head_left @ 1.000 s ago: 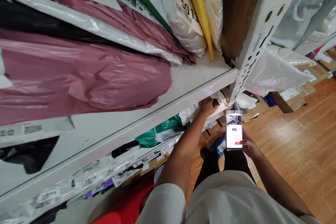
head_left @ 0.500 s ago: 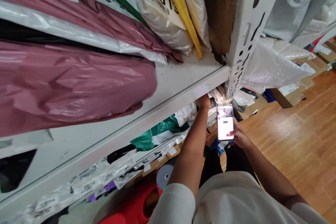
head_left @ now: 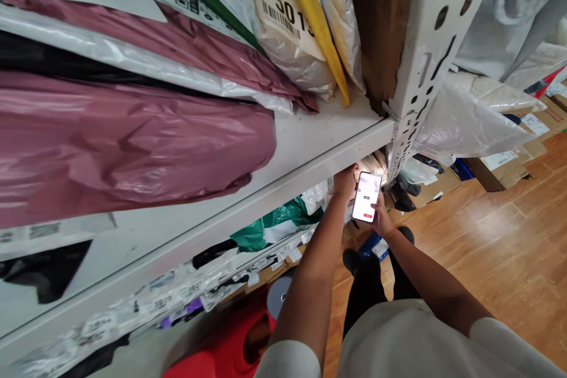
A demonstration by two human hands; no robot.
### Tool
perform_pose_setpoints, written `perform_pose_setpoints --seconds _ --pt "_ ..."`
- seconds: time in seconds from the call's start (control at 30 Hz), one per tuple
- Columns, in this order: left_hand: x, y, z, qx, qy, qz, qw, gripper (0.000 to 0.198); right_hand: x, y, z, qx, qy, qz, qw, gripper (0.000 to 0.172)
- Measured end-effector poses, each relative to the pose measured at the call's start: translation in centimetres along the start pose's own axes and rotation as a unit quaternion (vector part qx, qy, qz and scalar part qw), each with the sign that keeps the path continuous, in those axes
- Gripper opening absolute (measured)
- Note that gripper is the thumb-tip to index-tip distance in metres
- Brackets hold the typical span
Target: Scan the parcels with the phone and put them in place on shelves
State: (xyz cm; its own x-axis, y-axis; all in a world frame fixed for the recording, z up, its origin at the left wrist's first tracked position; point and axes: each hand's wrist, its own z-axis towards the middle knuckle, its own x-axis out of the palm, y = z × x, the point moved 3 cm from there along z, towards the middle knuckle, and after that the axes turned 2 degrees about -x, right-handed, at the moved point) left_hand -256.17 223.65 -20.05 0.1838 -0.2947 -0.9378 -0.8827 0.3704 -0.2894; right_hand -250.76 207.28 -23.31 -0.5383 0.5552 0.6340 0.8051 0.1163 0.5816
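1. A maroon parcel (head_left: 133, 142) lay untouched on the shelf (head_left: 310, 150), up and left of the left hand.
2. The left hand (head_left: 344, 180) reached under the shelf edge beside the lower parcels (head_left: 315, 194). Its fingers were hidden, so its grip could not be told. No parcel was drawn out.
3. The phone (head_left: 367, 196), with its screen lit, sat just right of that hand and was grasped by the right hand (head_left: 381, 218).

— What's on the upper shelf (head_left: 319, 130)?
— A maroon plastic bag (head_left: 133, 142) lies flat at the front. Behind it is a white bag labelled 5013 (head_left: 287, 41), just beside a yellow bag (head_left: 318, 18).
— And lower down?
— A green bag (head_left: 272, 223) sits on the shelf below. Cardboard boxes (head_left: 502, 168) stand on the wooden floor (head_left: 509, 248), past the perforated white post (head_left: 420, 71).
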Motion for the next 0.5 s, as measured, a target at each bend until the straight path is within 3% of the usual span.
perform_pose_setpoints --seconds 0.1,0.23,0.4,0.5 --pt "-0.6 0.9 -0.9 0.048 0.039 0.016 0.998 0.035 0.8 -0.5 0.4 -0.015 -0.014 0.003 1.000 0.058" --pt "-1.3 1.4 -2.7 0.069 0.040 0.044 0.996 0.039 0.3 0.6 -0.5 -0.012 -0.019 -0.018 1.000 0.053" --pt "-1.0 0.5 -4.4 0.012 -0.015 0.095 0.995 0.054 -1.0 2.7 -1.9 0.004 -0.011 -0.054 0.998 0.047" --pt "-0.7 0.2 -4.7 -0.024 -0.030 0.108 0.993 0.060 -0.5 4.0 -2.1 0.019 0.017 -0.064 0.998 0.042"
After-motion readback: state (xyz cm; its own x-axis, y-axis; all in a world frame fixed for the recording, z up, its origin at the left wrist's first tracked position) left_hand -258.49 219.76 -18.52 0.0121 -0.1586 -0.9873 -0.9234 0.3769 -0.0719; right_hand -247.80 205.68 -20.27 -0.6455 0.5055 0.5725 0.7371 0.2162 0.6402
